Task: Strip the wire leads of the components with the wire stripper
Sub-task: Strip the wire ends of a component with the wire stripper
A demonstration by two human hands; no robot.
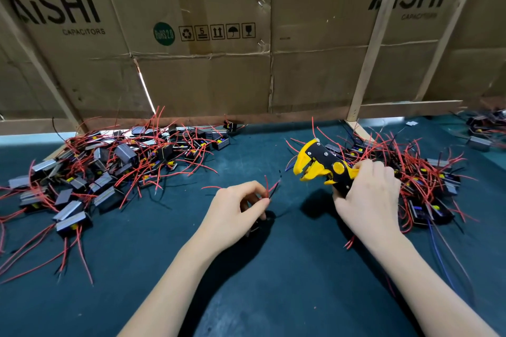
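Observation:
My right hand [368, 197] grips the handles of the yellow and black wire stripper [320, 165], whose jaws point left and stand apart. My left hand [236, 209] pinches the red and black wire leads [272, 186] of a component between thumb and fingers. The lead tips point up and right, a short way left of the stripper jaws and not touching them. The component's black body is mostly hidden under my left hand.
A large pile of black components with red wires [109, 164] covers the left of the dark green table [273, 282]. A second pile [427, 180] lies behind my right hand. A cardboard wall [219, 76] on wooden battens closes the back.

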